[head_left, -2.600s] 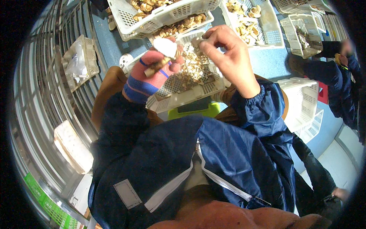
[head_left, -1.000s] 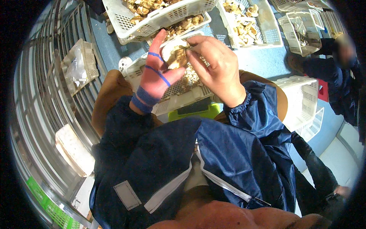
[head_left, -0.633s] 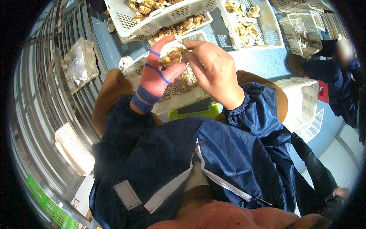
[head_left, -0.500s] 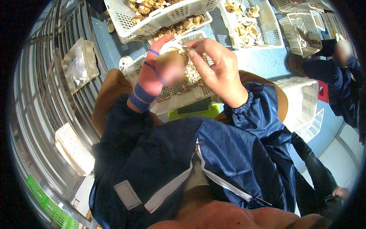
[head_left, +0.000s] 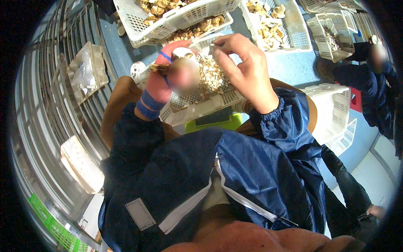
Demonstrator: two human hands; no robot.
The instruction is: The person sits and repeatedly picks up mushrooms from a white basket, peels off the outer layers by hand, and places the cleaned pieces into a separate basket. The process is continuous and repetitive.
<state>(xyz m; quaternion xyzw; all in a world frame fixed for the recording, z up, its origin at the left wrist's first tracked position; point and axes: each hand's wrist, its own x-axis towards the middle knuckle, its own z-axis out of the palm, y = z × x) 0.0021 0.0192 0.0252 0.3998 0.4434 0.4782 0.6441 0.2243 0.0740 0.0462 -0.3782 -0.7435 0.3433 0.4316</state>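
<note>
My left hand (head_left: 155, 86), with blue bands round its wrist and thumb, is closed round a mushroom (head_left: 183, 52) whose pale, round face shows. A brown, ragged-edged piece (head_left: 159, 68) sticks out on the hand's left side. Blur covers part of this hand and what it holds. To the right, my right hand (head_left: 243, 63) has its thumb and forefinger curled toward each other. Anything between those fingertips is too small to make out. Both hands are over a white perforated basket (head_left: 189, 112) holding many small, pale cut pieces (head_left: 214, 75).
Beyond the basket, a white crate (head_left: 184, 19) of brown mushrooms sits above another. A crate of pale pieces (head_left: 300, 42) stands at far right. Metal racks (head_left: 54, 84) and a basket with plastic bags (head_left: 88, 69) line the left. Another person (head_left: 373, 88) is at right.
My right hand has drawn away from the left, up and to the right. My left hand has shifted slightly left and turned, exposing the pale face and the brown piece.
</note>
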